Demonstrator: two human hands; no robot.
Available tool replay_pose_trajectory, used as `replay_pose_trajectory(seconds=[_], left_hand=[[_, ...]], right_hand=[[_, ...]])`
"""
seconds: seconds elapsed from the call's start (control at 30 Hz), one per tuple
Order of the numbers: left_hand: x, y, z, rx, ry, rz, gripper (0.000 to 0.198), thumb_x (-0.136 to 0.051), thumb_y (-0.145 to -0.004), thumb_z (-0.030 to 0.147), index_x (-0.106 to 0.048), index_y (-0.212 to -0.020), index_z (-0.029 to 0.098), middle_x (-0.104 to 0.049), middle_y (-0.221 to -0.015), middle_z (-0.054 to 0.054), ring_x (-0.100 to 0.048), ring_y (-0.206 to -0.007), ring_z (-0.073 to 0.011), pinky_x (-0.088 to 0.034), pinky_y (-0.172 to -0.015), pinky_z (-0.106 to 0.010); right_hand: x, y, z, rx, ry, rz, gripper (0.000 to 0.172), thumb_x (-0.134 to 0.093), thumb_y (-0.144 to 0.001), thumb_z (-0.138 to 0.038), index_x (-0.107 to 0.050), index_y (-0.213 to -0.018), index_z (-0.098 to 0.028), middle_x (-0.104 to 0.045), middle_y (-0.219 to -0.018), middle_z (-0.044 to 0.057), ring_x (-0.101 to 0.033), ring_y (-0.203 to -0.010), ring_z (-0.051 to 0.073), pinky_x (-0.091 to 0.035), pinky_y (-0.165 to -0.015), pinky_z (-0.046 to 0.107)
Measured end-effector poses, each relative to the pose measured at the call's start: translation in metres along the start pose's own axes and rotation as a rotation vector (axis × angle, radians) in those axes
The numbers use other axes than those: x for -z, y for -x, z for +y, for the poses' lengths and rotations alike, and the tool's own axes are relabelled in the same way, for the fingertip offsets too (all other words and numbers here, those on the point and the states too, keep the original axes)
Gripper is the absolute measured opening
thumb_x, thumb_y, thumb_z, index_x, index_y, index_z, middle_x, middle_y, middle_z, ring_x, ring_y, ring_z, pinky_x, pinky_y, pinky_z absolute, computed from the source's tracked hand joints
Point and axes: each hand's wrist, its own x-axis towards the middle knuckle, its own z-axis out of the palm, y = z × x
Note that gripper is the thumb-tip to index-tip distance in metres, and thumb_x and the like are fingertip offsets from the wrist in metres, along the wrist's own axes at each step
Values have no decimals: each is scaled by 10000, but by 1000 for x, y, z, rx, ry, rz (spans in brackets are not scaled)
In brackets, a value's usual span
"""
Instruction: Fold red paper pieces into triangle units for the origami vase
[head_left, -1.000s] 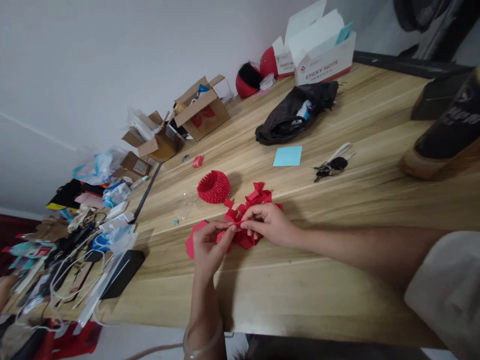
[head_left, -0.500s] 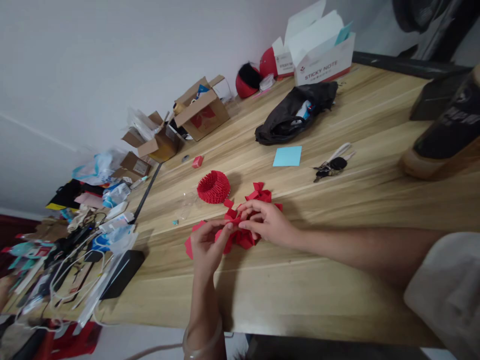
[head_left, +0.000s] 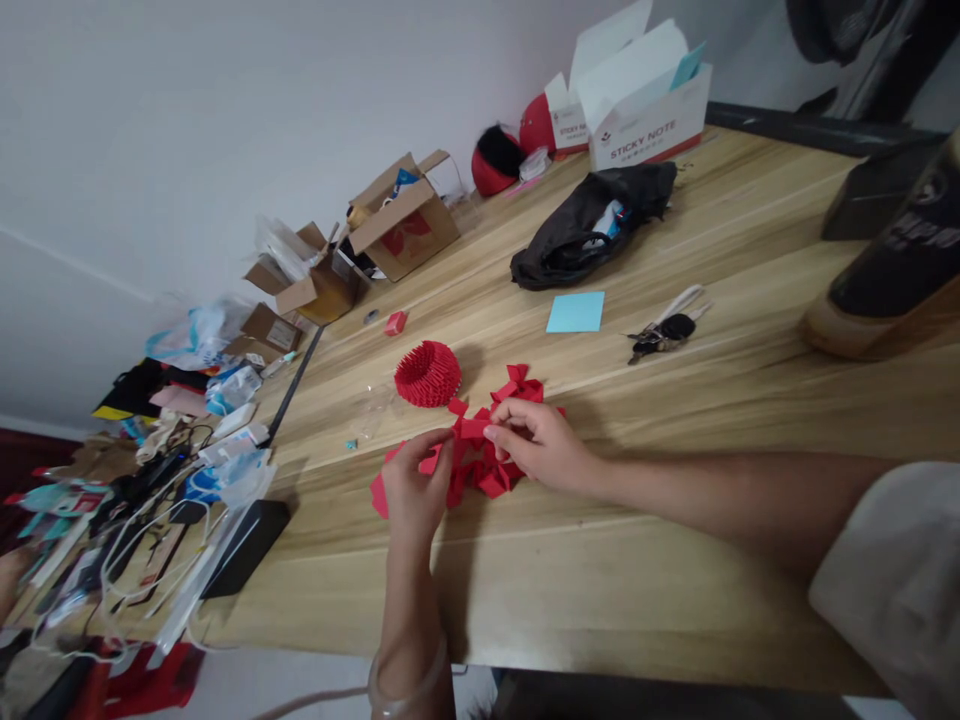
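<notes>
Both of my hands pinch one small red paper piece [head_left: 471,428] above the wooden table [head_left: 675,560]. My left hand [head_left: 412,490] grips its left end, my right hand [head_left: 536,440] its right end. Under and behind my fingers lies a pile of folded red paper pieces [head_left: 495,465]. A flat red sheet [head_left: 381,492] shows beside my left hand. A round red ring built of folded paper units [head_left: 427,373] stands just beyond the pile, apart from both hands.
A blue sticky note [head_left: 575,312], keys [head_left: 664,333] and a black bag [head_left: 592,225] lie farther back. White sticky-note boxes [head_left: 637,110] and cardboard boxes [head_left: 397,225] stand along the wall. Cables and clutter [head_left: 150,500] fill the left end. A dark shoe-like object [head_left: 892,270] sits at right.
The red piece has been spread into a wider strip between my fingers. My left hand dropped slightly and my right hand shifted a little toward the pile.
</notes>
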Motion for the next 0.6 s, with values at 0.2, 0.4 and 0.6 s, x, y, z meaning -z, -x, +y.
replay_pose_trajectory(seconds=[0.2, 0.4, 0.6], left_hand=[[3, -3, -4, -67, -217, -126, 212, -551, -785, 187, -734, -891, 188, -747, -938, -79, -699, -879, -225, -552, -822, -366], [0, -6, -9, -223, -320, -268, 299, -486, -825, 127, -728, -987, 193, -653, -1220, -126, -609, -1138, -274, -494, -972, -458], [-3, -7, -6, -323, -290, -323, 409, -409, -799, 37, -705, -1026, 205, -668, -1202, -94, -601, -1147, -245, -488, -988, -451]], right_hand=[[0, 1, -1, -11, -9, -37, 120, -635, -793, -241, -556, -740, -166, -528, -592, -46, -458, -480, 67, -358, -460, 199], [2, 0, -4, 15, -35, 68, 293, -512, -898, -386, -507, -697, -173, -495, -535, -55, -394, -378, 43, -299, -386, 194], [2, 0, -3, 20, -56, 93, 347, -420, -943, -432, -514, -736, -171, -487, -485, -62, -411, -334, 48, -300, -365, 195]])
